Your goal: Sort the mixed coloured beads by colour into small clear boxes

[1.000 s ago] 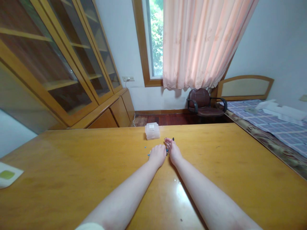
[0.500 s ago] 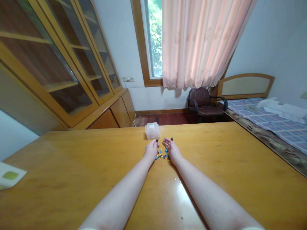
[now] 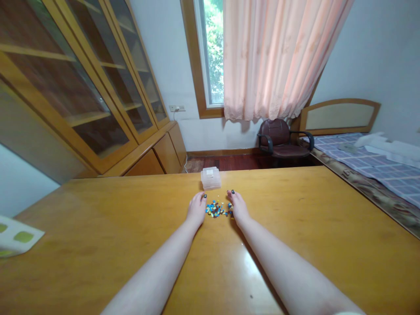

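Loosely, our left hand (image 3: 196, 208) and right hand (image 3: 238, 207) curve half-open, gripping nothing we can see, on either side of the tiny blue, yellow and brown pieces (image 3: 214, 209), toward the far edge of the tabletop (image 3: 114, 218). Behind these, a translucent plastic box (image 3: 211, 180) sits near that edge. Broad wood runs outward from our hands to both side edges.
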`<state>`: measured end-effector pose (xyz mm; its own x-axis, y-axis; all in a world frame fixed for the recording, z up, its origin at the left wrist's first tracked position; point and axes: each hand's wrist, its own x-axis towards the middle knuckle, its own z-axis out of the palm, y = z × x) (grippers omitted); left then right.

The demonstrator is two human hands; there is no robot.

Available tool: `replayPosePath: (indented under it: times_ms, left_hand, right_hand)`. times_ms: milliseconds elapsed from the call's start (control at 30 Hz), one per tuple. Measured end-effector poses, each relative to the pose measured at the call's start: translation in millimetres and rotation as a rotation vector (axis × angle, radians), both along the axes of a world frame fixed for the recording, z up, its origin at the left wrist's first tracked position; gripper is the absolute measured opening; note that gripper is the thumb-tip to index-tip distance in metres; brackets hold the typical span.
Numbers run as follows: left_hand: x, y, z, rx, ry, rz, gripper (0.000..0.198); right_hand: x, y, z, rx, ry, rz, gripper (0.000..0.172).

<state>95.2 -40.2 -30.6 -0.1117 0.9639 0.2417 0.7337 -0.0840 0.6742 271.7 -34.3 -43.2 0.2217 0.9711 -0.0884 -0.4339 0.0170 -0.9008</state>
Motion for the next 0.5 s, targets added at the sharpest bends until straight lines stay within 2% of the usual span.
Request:
replayPosePath:
  times_ms: [67,133,267,333,433,500]
  left_hand:
    - [10.0,0.5,-1.1,-0.072,0.117,-0.035,0.037]
    - [24.2,-0.4,1.0,-0.106,0.198,-0.126,0.042]
    - [52.5,-3.5,8.9,-0.118,0.257,-0.304,0.045]
    - [62.7,-5.6,11.6,-0.097,0.268,-0.347,0.043]
    - [71.4,-11.1,13.1,-0.074,0.279,-0.378,0.038]
    - [73.8,-15.6,13.1,-0.057,0.285,-0.412,0.039]
  right_hand:
    - [-4.6,-4.3,0.0,0.022,-0.012,0.045,0.031]
    - [-10.7,-7.5,-0.2,0.03,-0.001,0.081,0.036]
    - [-16.4,-5.5,-2.5,0.036,0.067,0.065,0.036]
    - [-9.6,0.8,-3.8,0.029,0.095,-0.006,0.033]
    - [12.0,14.4,-4.3,0.033,0.071,-0.202,0.026]
    - [26.8,23.0,-3.7,-0.017,0.112,-0.266,0.022]
